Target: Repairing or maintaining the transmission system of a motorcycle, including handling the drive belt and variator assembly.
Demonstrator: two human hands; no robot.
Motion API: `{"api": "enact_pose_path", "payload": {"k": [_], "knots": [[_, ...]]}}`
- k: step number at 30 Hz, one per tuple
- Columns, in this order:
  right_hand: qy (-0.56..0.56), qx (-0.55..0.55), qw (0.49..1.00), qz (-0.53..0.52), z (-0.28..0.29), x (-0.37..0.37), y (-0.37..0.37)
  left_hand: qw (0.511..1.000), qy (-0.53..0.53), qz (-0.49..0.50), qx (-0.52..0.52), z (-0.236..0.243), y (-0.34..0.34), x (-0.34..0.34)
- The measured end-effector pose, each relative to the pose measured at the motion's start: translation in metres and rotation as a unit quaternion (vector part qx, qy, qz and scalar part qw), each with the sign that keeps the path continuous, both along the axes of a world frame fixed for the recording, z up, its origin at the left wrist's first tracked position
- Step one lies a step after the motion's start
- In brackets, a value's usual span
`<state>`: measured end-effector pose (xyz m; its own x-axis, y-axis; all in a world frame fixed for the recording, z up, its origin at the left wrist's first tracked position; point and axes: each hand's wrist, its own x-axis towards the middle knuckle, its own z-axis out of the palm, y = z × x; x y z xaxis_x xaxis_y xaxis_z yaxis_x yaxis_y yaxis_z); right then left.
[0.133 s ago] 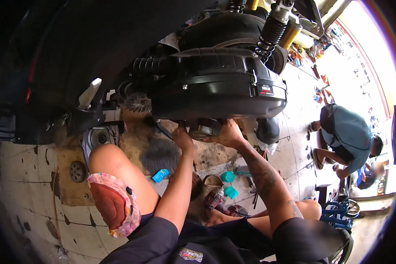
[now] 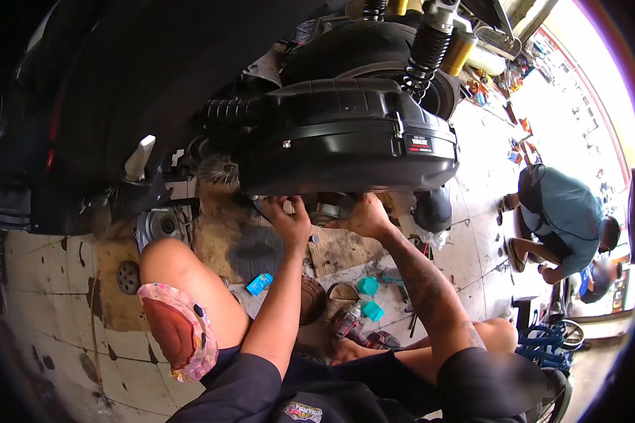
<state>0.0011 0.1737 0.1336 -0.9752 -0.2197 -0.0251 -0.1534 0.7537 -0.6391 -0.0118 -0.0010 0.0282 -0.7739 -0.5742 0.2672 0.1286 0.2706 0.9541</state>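
Note:
The black plastic air filter box (image 2: 346,151) of a motor scooter spans the view in front of me. Beneath its lower edge sits a round metal drum-shaped part (image 2: 330,210), mostly in shadow. My right hand (image 2: 368,217) grips that drum from its right side, thumb toward me. My left hand (image 2: 289,220) is closed at the box's lower edge, left of the drum, its fingers bent upward. Whatever lies between those fingertips is too small or too shaded to make out.
Above rise the rear tyre (image 2: 353,49) and a shock absorber (image 2: 428,56). A cordless drill (image 2: 347,321), teal caps (image 2: 367,285) and a blue packet (image 2: 259,283) lie on the floor before me. Stained cardboard (image 2: 219,233) covers tiles. A person in a teal shirt (image 2: 564,208) crouches at right.
My left hand has shifted slightly to the left, and its fingers now show bent at the box's edge. My right hand stays on the drum. The view has moved a little.

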Motion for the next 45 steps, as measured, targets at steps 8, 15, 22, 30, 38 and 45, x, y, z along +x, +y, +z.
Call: {"api": "enact_pose_path", "payload": {"k": [8,15,22,30,38,45], "knots": [[0.001,-0.085,0.996,0.019,-0.014,-0.007,0.013,0.97,0.049,-0.218,-0.094,0.012,0.007,-0.017],[0.144,-0.172,0.974,0.042,-0.035,-0.01,0.015,0.961,0.06,-0.27,-0.031,-0.025,-0.004,-0.023],[0.228,-0.196,0.943,-0.14,-0.076,0.005,0.009,0.964,0.06,-0.258,0.025,-0.03,0.011,-0.021],[0.268,-0.513,0.72,-0.382,-0.112,-0.009,-0.036,0.956,0.06,-0.287,0.008,-0.003,0.021,-0.014],[0.251,-0.607,0.658,-0.368,-0.129,-0.013,-0.036,0.98,0.028,-0.179,0.083,0.008,0.042,-0.013],[0.251,-0.606,0.656,-0.373,-0.13,-0.016,-0.036,0.978,0.029,-0.164,0.128,0.008,0.048,-0.01]]}}
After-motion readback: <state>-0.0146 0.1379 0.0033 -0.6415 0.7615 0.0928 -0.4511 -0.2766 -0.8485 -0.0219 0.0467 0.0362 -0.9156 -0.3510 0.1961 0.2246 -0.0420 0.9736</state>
